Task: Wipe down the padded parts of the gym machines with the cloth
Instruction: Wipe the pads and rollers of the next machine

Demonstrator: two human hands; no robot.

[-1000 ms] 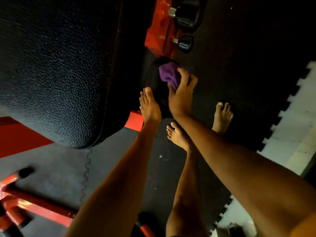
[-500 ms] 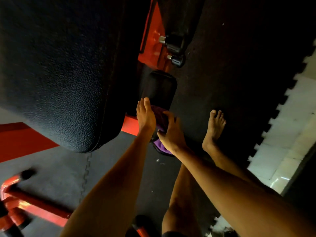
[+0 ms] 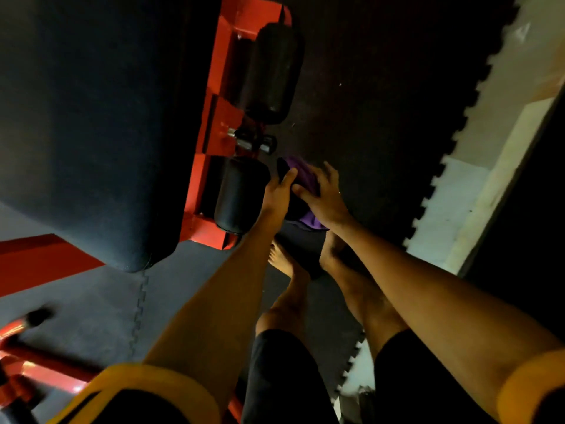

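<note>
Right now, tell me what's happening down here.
A person works on a small dark pad low on a red-framed gym machine. The right hand presses a purple cloth onto it; the left hand rests flat against its side. A roller pad and a large bench pad sit to the left.

The right hand [image 3: 324, 197] has run the cloth [image 3: 301, 175] back up the small pad [image 3: 282, 169] toward the knobs [image 3: 256, 142]. A second ago it held the cloth just below the knobs, half a second ago it had drawn it to the pad's end farthest from them, and now it lies spread over the cloth close to them again. The left hand [image 3: 276, 194] has slid along the pad's side toward the knobs. The feet stand closer together. Two rollers, one beyond the knobs [image 3: 275, 71] and one short of them [image 3: 241, 194], now show whole
</note>
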